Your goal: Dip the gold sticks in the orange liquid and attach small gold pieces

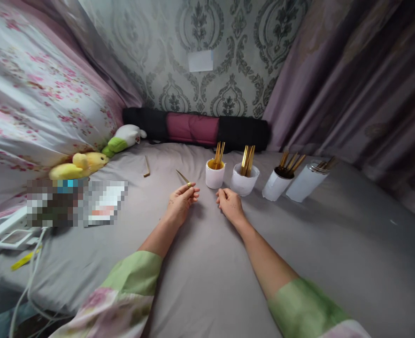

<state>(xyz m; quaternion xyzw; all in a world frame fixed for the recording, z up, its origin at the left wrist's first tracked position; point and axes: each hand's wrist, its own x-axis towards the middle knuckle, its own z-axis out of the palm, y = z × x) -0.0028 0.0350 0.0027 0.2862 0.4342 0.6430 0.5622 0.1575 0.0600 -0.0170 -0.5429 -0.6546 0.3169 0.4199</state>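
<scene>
My left hand [182, 203] is closed on a thin gold stick [183, 177], which points up and to the left from my fingers. Curled at the front of the white cups, my right hand [230, 203] has its fingertips together; whether anything is between them I cannot make out. Just beyond my hands stands a small white cup [215, 180] with several gold sticks [219, 152] upright in it. To its right is a wider white cup [244, 184], also holding gold sticks. A short gold piece with a bent end [146, 167] lies on the grey sheet left of my hands.
Two taller white containers, one with a dark inside [275, 186] and a tilted one [304, 184], hold more sticks at the right. Plush toys [82, 164] and a white cable [34, 267] lie at the left. A black and maroon bolster [193, 127] runs along the wall.
</scene>
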